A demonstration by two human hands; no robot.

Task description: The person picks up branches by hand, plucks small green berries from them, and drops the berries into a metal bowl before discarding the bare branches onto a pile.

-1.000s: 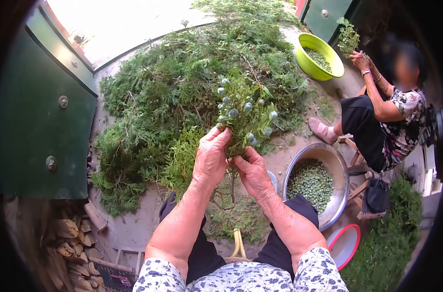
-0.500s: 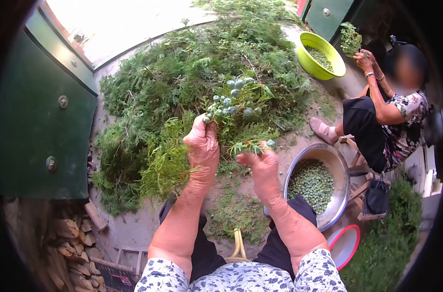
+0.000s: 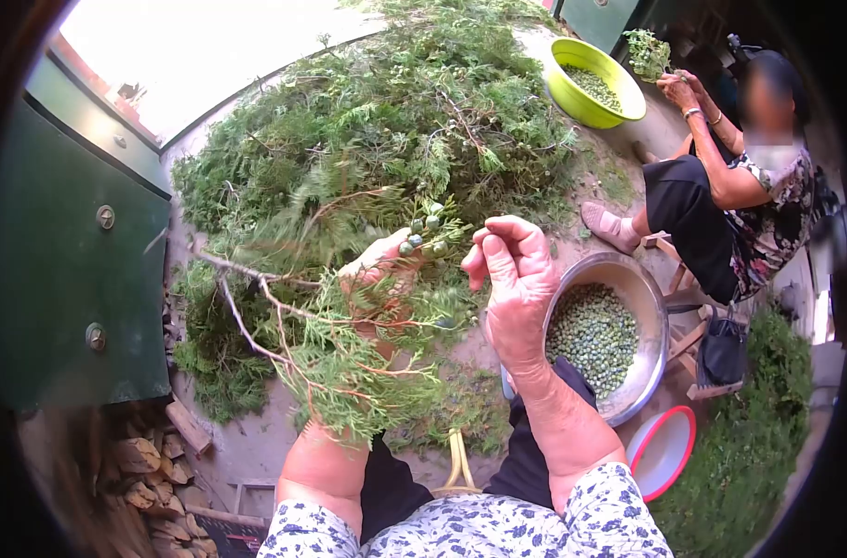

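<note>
My left hand is closed around a leafy green branch whose bare stems stretch to the left and whose foliage hides part of the wrist. Several blue-green berries show at its fingertips. Just right of them is my right hand, raised with thumb and fingers curled together; whether something small is between them cannot be made out. A metal basin holding many green berries stands right of my right forearm. Behind my hands lies a large heap of cut green branches.
A co-worker sits at the right, holding a sprig beside a yellow-green basin. A red-rimmed white bowl lies near the metal basin. Split firewood and a dark green door are at the left.
The branch in my left hand has swung round, its bare stems now pointing left. My right hand has risen towards the berries, and the sprig at its fingertips no longer shows there. The view has shifted slightly.
</note>
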